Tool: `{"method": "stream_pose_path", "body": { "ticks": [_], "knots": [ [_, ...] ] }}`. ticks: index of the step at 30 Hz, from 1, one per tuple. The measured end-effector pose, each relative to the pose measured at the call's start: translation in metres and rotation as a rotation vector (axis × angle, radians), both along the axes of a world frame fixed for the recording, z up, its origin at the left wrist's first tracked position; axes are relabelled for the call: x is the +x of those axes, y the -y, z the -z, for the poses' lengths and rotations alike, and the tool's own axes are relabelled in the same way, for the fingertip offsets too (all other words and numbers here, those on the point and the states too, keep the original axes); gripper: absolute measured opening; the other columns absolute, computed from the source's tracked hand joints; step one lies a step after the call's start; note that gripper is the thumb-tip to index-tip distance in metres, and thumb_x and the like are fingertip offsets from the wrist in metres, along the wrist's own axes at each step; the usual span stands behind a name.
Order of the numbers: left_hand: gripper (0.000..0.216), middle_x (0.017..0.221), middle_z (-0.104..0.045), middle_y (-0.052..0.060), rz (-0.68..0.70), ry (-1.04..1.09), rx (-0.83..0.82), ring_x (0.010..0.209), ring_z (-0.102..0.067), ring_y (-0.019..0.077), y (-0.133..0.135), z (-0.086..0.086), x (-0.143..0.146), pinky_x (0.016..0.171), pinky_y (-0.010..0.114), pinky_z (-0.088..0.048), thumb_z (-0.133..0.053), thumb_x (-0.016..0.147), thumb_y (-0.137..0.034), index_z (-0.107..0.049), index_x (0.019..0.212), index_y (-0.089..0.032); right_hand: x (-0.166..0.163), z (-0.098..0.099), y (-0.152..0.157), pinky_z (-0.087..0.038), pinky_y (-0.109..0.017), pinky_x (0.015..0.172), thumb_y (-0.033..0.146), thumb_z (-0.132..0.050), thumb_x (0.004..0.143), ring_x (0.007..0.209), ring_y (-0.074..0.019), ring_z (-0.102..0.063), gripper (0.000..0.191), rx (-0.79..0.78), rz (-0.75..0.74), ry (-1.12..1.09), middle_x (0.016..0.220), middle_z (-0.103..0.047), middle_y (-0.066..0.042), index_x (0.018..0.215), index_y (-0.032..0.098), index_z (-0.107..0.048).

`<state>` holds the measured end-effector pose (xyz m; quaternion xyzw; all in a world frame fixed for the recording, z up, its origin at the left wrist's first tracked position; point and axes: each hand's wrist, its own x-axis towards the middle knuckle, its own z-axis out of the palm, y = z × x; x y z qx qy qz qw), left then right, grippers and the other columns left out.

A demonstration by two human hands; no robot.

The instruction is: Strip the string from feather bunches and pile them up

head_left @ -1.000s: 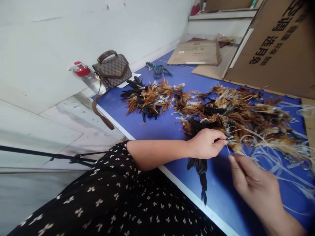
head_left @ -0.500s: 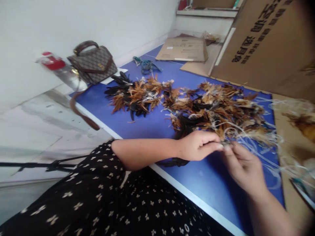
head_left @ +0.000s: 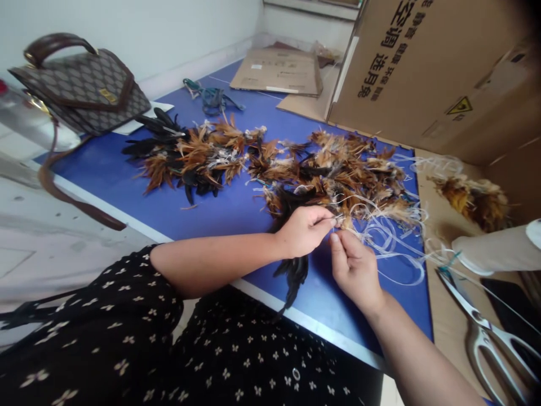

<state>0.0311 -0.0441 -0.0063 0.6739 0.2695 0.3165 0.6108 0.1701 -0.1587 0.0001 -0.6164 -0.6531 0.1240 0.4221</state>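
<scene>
My left hand [head_left: 302, 231] pinches the stem end of a bunch of black feathers [head_left: 293, 279], whose dark tips hang below the wrist. My right hand [head_left: 355, 268] is closed right beside the left fingertips, thumb against forefinger. What it grips is too small to make out; a thin white strand runs close by. Behind the hands, bundles of brown and black feathers [head_left: 338, 163] are spread over the blue tabletop [head_left: 236, 220]. Loops of clear-white string [head_left: 382, 228] lie just beyond my right hand.
Large scissors [head_left: 479, 324] and a white thread cone [head_left: 494, 251] are at the right, on cardboard. A yellowish feather bundle [head_left: 471, 200] lies behind them. A big cardboard box [head_left: 414, 73] stands at the back right. A handbag [head_left: 84, 93] and a bottle [head_left: 38, 121] sit left.
The view has swung to the right, bringing the scissors and thread cone into sight. My hands stay close together; the black feathers now hang lower under my left wrist.
</scene>
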Motion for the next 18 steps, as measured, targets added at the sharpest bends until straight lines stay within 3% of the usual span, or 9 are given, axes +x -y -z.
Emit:
{"method": "stream_pose_path", "body": {
  "ticks": [7,11,14,18],
  "knots": [
    [0.019,0.082,-0.070,0.002,-0.013,-0.073,-0.013,0.076,-0.060,0.0127,-0.008,0.008,0.008,0.077,0.028,-0.052,-0.065,0.102,-0.024,-0.075,0.091,-0.013,0.008,0.009,-0.004,-0.040,-0.027,0.056,0.044,-0.046,0.117,0.055,-0.0119,-0.045,0.041,-0.033,-0.020,0.090,0.065,-0.048,0.004,0.081,0.025,-0.052],
    [0.018,0.074,-0.067,0.000,0.079,-0.275,0.217,0.070,-0.059,0.0137,-0.014,0.004,0.002,0.073,0.028,-0.050,-0.063,0.101,-0.021,-0.073,0.088,-0.015,0.027,-0.001,-0.002,-0.035,-0.027,0.051,0.041,-0.055,0.113,0.048,-0.0106,-0.042,0.036,-0.071,-0.168,0.175,0.061,-0.048,0.006,0.081,0.025,-0.054],
    [0.016,0.076,-0.070,0.003,0.207,-0.421,0.438,0.074,-0.062,0.0173,-0.011,-0.001,-0.005,0.076,0.031,-0.052,-0.063,0.098,-0.017,-0.073,0.084,-0.017,0.045,-0.011,0.001,-0.040,-0.027,0.056,0.038,-0.061,0.111,0.053,-0.0107,-0.049,0.030,-0.068,-0.268,0.242,0.067,-0.055,0.004,0.085,0.024,-0.063],
    [0.020,0.085,-0.074,0.009,0.513,-0.457,0.611,0.079,-0.067,0.0221,-0.002,-0.006,-0.008,0.078,0.036,-0.057,-0.064,0.094,-0.013,-0.067,0.076,-0.019,0.064,-0.016,0.001,-0.046,-0.027,0.061,0.040,-0.060,0.113,0.060,-0.0122,-0.057,0.032,-0.086,-0.312,0.243,0.071,-0.062,0.001,0.088,0.023,-0.069]
  ]
}}
